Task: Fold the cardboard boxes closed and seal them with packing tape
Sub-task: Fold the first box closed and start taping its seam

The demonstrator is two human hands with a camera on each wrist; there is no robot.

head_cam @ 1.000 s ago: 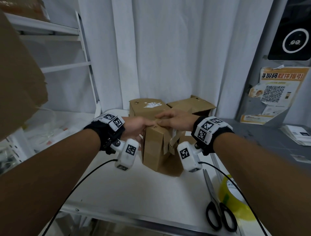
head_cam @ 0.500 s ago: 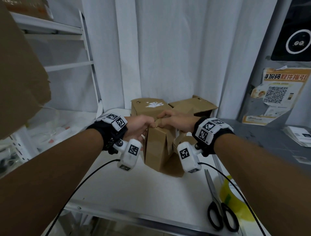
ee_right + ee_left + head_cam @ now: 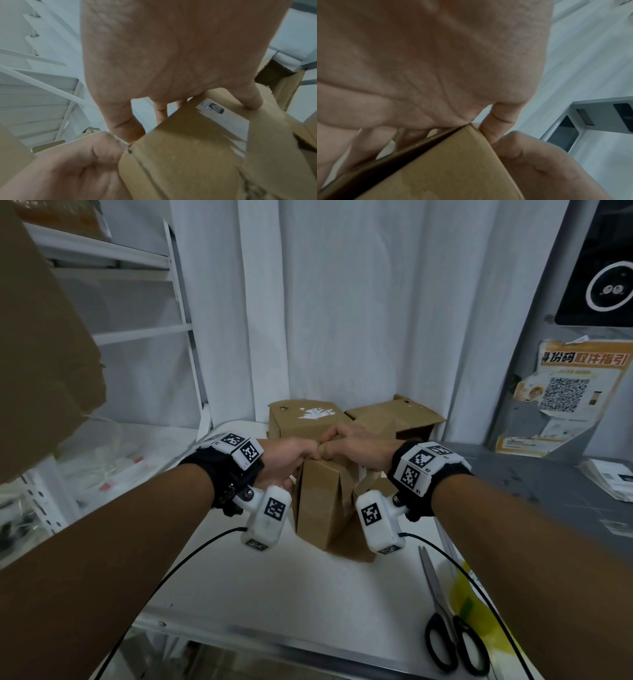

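Change: hands are meeting tighter atop the box.
Hands: left hand and right hand are pinching its top flaps.
Next: tape is waiting on the counter.

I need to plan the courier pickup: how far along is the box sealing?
Early. Nothing looks sealed: no fresh tape shows on any box. In hand: the left hand and right hand both grip the top edge of the front cardboard box, working its flaps. Left: the two boxes behind still need closing, one with a flap up. The tape roll and scissors lie untouched on the white table.
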